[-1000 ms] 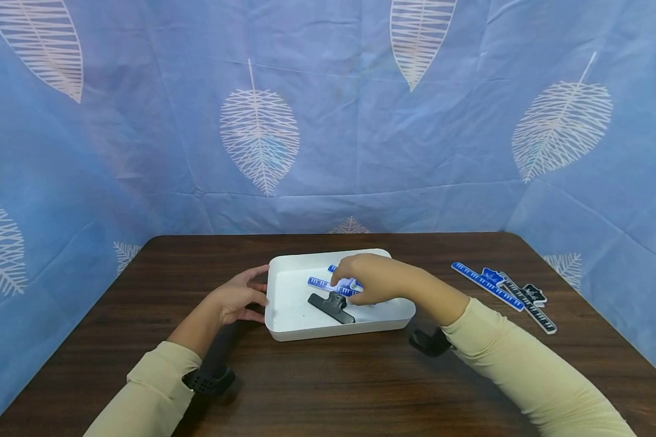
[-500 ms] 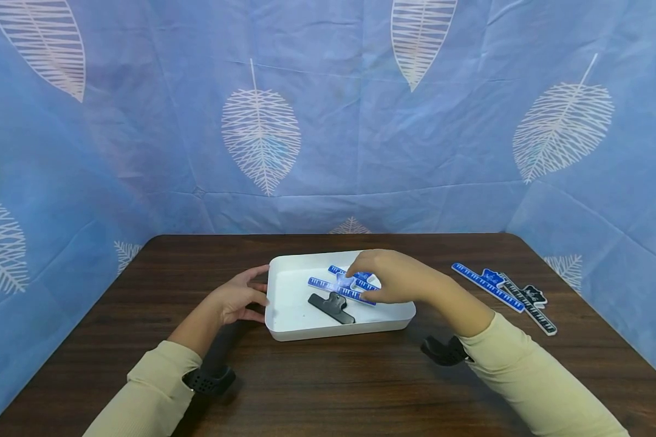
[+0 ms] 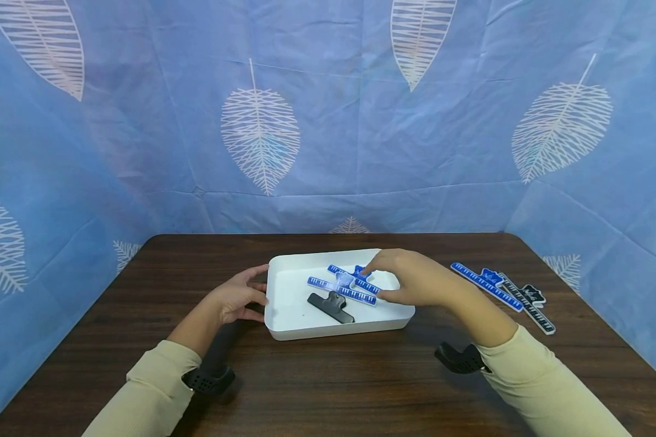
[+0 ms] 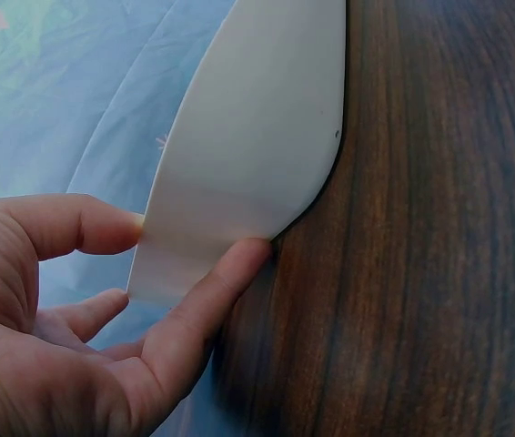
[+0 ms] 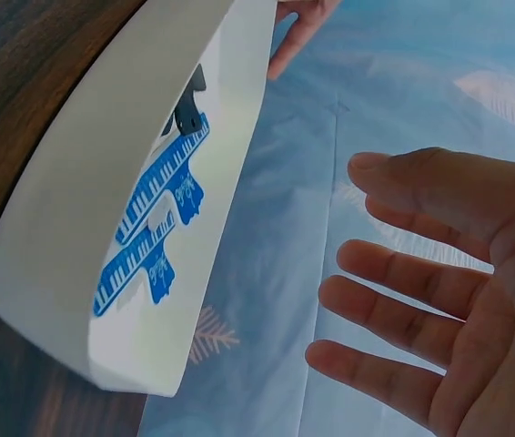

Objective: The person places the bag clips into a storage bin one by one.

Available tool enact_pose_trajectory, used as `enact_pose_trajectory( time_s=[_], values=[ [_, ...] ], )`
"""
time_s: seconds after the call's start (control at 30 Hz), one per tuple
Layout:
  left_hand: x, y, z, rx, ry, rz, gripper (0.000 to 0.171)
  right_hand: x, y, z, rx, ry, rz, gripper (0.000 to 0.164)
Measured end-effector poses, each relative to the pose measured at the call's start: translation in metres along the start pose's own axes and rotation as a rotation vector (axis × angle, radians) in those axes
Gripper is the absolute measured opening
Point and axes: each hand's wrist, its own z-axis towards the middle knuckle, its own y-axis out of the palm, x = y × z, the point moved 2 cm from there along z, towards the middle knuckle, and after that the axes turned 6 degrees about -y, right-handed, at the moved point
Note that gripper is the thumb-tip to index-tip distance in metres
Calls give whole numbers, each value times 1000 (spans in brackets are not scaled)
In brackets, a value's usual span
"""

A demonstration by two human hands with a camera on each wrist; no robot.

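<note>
My left hand [image 3: 237,297] touches the left end of a shallow white tray [image 3: 339,331], with the thumb and fingertips on its outer wall [image 4: 248,118]. Inside the tray lie two blue clips with a piano-key pattern, a nearer one [image 3: 354,294] and a farther one [image 3: 369,286], overlapping in the head view. In front of them is a plain black clip [image 3: 330,308]. Over the tray's right end hovers my right hand [image 3: 418,279], fingers spread and holding nothing; the right wrist view shows its relaxed fingers [image 5: 394,314] apart from the tray.
To the right on the dark wooden table [image 3: 328,388] lie another blue piano-key clip [image 3: 483,285] and a black one [image 3: 530,308], crossing each other. A blue cloth [image 3: 328,152] with white leaves hangs behind the table.
My right hand has let go of a blue clip and drawn back to the right, uncovering both blue clips. The left hand and the tray have stayed put.
</note>
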Motion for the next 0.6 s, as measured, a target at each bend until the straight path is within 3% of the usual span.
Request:
enact_pose_trajectory(
  time_s=[0.37, 0.6],
  values=[
    [2, 1, -2, 0, -3, -1, 83, 17, -3, -22, 96, 35, -26, 39],
    [1, 0, -2, 8, -6, 3, 83, 31, 1, -35, 105, 107, -35, 39]
  ],
)
